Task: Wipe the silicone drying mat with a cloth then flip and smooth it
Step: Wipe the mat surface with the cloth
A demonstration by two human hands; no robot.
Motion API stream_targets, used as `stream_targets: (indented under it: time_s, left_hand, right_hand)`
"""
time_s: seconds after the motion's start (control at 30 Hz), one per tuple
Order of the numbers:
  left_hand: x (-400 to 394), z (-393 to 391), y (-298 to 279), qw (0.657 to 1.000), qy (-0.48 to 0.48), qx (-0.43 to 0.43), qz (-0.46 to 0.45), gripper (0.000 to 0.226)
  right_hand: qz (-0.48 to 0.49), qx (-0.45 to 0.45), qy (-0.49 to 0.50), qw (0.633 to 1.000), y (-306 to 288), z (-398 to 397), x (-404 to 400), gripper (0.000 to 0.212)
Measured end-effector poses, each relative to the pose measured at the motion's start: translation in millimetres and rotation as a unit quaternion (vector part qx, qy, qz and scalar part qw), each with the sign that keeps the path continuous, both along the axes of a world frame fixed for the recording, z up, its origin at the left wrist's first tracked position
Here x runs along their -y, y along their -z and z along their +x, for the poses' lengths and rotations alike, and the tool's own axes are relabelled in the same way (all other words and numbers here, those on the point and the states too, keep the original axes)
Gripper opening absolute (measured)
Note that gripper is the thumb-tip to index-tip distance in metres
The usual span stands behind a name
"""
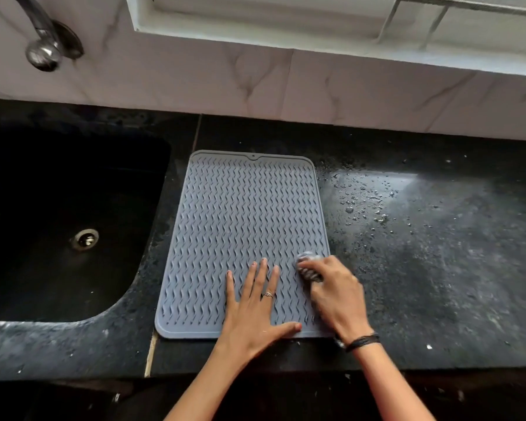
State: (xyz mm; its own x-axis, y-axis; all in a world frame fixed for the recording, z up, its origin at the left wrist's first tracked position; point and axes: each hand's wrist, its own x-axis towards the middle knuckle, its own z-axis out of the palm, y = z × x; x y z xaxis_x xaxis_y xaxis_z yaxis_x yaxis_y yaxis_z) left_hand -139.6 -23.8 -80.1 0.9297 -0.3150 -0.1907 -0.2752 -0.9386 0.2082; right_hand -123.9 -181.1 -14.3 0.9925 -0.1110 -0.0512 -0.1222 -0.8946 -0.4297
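Observation:
A grey silicone drying mat [240,226] with wavy raised ridges lies flat on the black countertop, ridged side up. My left hand [254,308] rests flat on the mat's near edge, fingers spread, a ring on one finger. My right hand [336,294] is closed around a small bunched grey cloth [307,265] and presses it on the mat near its right edge. Most of the cloth is hidden under the fingers.
A dark sink [61,220] with a metal drain [85,238] lies to the left, a tap [44,47] above it. Water drops [368,205] dot the black counter [438,268] right of the mat. A tiled wall [286,83] and a window sill stand behind.

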Motion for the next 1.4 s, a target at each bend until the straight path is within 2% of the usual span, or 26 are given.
stream_targets:
  time_s: [0.1, 0.2, 0.3, 0.4, 0.5, 0.67, 0.73, 0.83, 0.9, 0.93, 1.0, 1.03, 1.07, 1.13, 1.2, 1.23, 1.3, 1.4]
  left_hand:
    - [-8.7, 0.6, 1.3, 1.000, 0.008, -0.006, 0.018, 0.105]
    - [-33.4, -2.0, -3.3, 0.999, -0.023, -0.018, 0.028, 0.107]
    - [-61.4, -6.2, -15.2, 0.997, -0.064, -0.027, -0.015, 0.116]
    - [-74.5, -14.1, -20.6, 0.991, -0.095, -0.073, -0.054, 0.111]
    - [-75.5, -17.5, -19.6, 0.991, -0.098, -0.060, -0.065, 0.109]
    - [-73.8, -17.5, -19.2, 0.992, -0.093, -0.049, -0.070, 0.115]
    - [-73.4, -18.0, -20.0, 0.992, -0.088, -0.045, -0.078, 0.116]
    - [-78.9, -20.6, -22.2, 0.990, -0.102, -0.051, -0.083, 0.112]
    - [-86.8, -24.8, -16.4, 0.994, -0.101, 0.021, -0.023, 0.114]
    - [-90.6, -28.2, -14.0, 0.993, -0.114, -0.015, -0.009, 0.113]
    - [-96.8, -33.8, -12.5, 0.989, -0.142, -0.034, -0.024, 0.108]
    - [-99.6, -37.1, -7.8, 0.989, -0.146, 0.008, -0.035, 0.107]
    - [-101.2, -38.7, -6.3, 0.989, -0.143, 0.014, -0.042, 0.108]
    - [-102.4, -39.0, -9.6, 0.989, -0.145, 0.017, -0.027, 0.108]
    - [-101.4, -37.3, -8.7, 0.989, -0.142, -0.042, 0.005, 0.106]
    - [-101.4, -36.7, -6.9, 0.988, -0.145, -0.049, 0.018, 0.106]
    - [-101.9, -37.4, -4.2, 0.989, -0.143, -0.041, 0.020, 0.106]
    - [-101.1, -37.0, -4.2, 0.987, -0.150, -0.048, 0.017, 0.109]
  right_hand:
    - [0.009, -0.002, -0.104, 0.995, 9.2, -31.3, -14.7, 0.030]
    - [0.065, -0.083, -0.174, 0.979, -3.4, -56.2, 8.5, 0.038]
    - [-0.004, -0.172, -0.172, 0.970, -22.6, -44.9, 35.3, 0.042]
    - [-0.056, -0.122, -0.082, 0.988, -32.9, -13.2, 35.3, 0.031]
    - [-0.017, -0.023, -0.023, 0.999, -20.1, 12.7, -1.9, 0.031]
    - [0.010, 0.010, -0.101, 0.995, 4.1, -11.2, -56.4, 0.025]
    - [0.045, -0.029, -0.150, 0.987, 4.6, -29.4, -48.0, 0.024]
    - [0.098, -0.177, -0.213, 0.956, -16.6, -29.3, -24.9, 0.037]
    - [0.137, -0.237, -0.182, 0.944, -35.0, -14.0, -15.0, 0.034]
    - [0.178, -0.219, -0.137, 0.950, -40.2, -4.1, -11.6, 0.033]
    - [0.242, -0.128, -0.046, 0.961, -36.7, 18.3, -10.7, 0.036]
    - [0.243, -0.086, -0.022, 0.966, -30.3, 28.7, -16.8, 0.037]
    - [0.225, -0.056, -0.018, 0.973, -23.2, 36.1, -27.9, 0.036]
    - [0.167, -0.027, -0.075, 0.983, -8.4, 35.4, -55.8, 0.036]
    - [0.059, 0.013, -0.178, 0.982, 5.0, 17.6, -77.1, 0.038]
    - [0.043, 0.017, -0.217, 0.975, 7.7, 7.4, -81.0, 0.039]
    - [0.058, -0.030, -0.291, 0.954, 1.0, -10.2, -75.2, 0.030]
    - [0.056, -0.130, -0.361, 0.922, -14.6, -7.1, -48.8, 0.043]
